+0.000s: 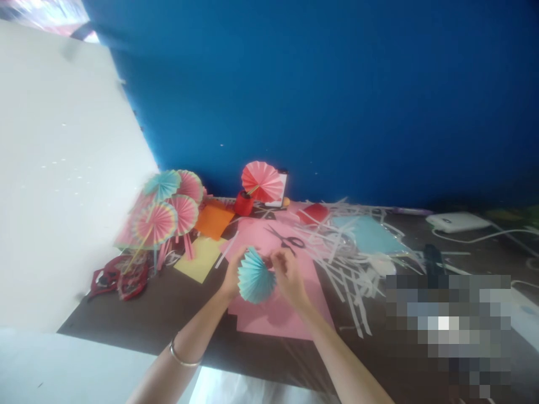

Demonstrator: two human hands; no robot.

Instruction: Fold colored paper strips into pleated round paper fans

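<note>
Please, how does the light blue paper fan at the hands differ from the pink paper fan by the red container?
The light blue paper fan is between the left hand and right hand; the pink paper fan stands raised at the red container. A thin stick shows at the pink paper fan; none can be made out on the light blue one. Both are pleated.

A deep blue wall [320, 95] rises behind the far edge of the dark brown table [181, 314], growing darker toward the right end. A white wall [54, 134], faintly speckled, runs along the left edge, and the two meet by the far left corner. High over that side there's a glaring bright patch [50, 15], too washed out to call a window. Pale floor [80, 365] shows past the near left corner.
</note>
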